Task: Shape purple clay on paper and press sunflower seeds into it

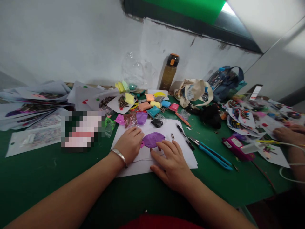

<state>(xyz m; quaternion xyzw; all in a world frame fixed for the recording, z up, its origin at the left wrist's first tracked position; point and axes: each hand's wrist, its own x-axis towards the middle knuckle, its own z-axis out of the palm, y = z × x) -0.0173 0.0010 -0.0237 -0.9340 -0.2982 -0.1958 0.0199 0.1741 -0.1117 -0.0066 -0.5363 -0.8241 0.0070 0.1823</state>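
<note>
A flat purple clay shape [153, 140], rounded like an animal's body, lies on white paper sheets [186, 152] in front of me. A small pink clay bit [142, 144] sits at its left end, and small dark bits show at its lower edge. My left hand [130, 144], with a silver bangle at the wrist, rests palm down on the paper with fingers bent, its edge by the pink bit; its thumb is hidden. My right hand [172, 160] is open, thumb apart, fingertips touching the purple shape's lower right edge.
Clay packets [152, 111] are heaped behind the paper. To the right lie a black pen [185, 136], a blue cutter [212, 152] and a magenta device [238, 149]. A bottle [169, 72] and cloth bag [194, 92] stand behind. Paper stacks [47, 98] fill the left. Another person's hand [287, 135] is far right.
</note>
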